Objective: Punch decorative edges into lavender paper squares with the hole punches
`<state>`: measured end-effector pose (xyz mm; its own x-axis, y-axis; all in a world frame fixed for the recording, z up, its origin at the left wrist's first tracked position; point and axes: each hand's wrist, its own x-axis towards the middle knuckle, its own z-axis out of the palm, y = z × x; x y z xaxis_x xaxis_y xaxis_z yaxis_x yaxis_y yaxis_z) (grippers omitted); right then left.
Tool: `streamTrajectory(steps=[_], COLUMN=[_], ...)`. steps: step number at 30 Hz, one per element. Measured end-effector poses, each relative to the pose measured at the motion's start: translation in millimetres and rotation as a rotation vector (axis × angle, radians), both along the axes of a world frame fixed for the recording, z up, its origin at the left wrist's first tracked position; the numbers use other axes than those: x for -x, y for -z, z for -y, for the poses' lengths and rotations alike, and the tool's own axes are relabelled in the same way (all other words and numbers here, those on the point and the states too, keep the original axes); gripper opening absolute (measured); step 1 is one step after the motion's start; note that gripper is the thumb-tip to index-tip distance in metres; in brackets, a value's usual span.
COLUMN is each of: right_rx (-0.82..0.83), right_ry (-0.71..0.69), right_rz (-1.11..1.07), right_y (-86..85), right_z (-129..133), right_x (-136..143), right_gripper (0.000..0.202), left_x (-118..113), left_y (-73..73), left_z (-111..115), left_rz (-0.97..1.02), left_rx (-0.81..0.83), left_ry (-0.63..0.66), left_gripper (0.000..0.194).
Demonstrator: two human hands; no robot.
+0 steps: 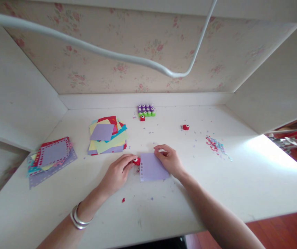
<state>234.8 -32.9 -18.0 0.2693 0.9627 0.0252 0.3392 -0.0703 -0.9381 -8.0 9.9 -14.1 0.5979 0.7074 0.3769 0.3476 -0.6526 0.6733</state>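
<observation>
A light purple paper sheet (153, 167) lies on the white table, with a row of punched holes down its left edge. My left hand (121, 169) has its fingers closed round a small red punch (137, 161) beside the sheet's upper left corner. Resting on the sheet's upper right part is my right hand (169, 159), with its thumb and fingers pinched at the paper's edge. Small scraps lie just below the red punch.
Stacked coloured paper (103, 132) is behind my left hand; punched sheets (53, 152) lie farther left. Purple and green punches (145, 110) stand at the back, one red punch (142, 118) before them. Another red punch (186, 127) and confetti (217, 146) are right. A white cable (138, 61) hangs above.
</observation>
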Motion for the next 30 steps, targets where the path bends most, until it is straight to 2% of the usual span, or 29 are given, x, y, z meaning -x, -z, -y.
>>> streamTrajectory(steps=[7,11,14,17,20,22,26,30], right_rx=[-0.125,-0.164,-0.272,-0.344,-0.322,-0.311,-0.290,-0.287], right_ry=[-0.025,-0.074,-0.115,-0.234,-0.414,-0.481,-0.516,-0.522], right_rz=[0.138,0.253,0.371,0.492,0.597,0.656,0.684,0.702], right_y=[4.6,-2.4,-10.0,-15.4,-17.0,-16.4,-14.9,-14.2], right_z=[-0.2,2.5,5.2,8.7,12.3,13.7,13.7,12.8], right_x=[1.6,6.4,5.9,1.2,-3.0,-4.3,-4.5,-4.2], right_gripper=[0.017,0.019,0.021,0.022,0.028,0.032,0.036,0.030], left_x=[-3.0,-3.0,-2.6,-2.5,-2.8,-3.3,-4.4,-4.6], left_y=[-1.8,-1.2,-0.5,-1.0,-2.0,-2.3,-2.4,-2.2], left_z=[1.9,2.7,2.4,1.5,0.2,-0.5,-0.5,0.1], left_rz=[-0.030,-0.102,-0.124,-0.108,-0.084,-0.074,-0.070,-0.075], left_rx=[-0.026,-0.082,-0.099,-0.083,-0.072,-0.076,-0.076,-0.064], left_ry=[0.036,0.055,0.047,0.037,0.043,0.051,0.051,0.055], left_gripper=[0.024,0.028,0.029,0.028,0.027,0.027,0.026,0.026])
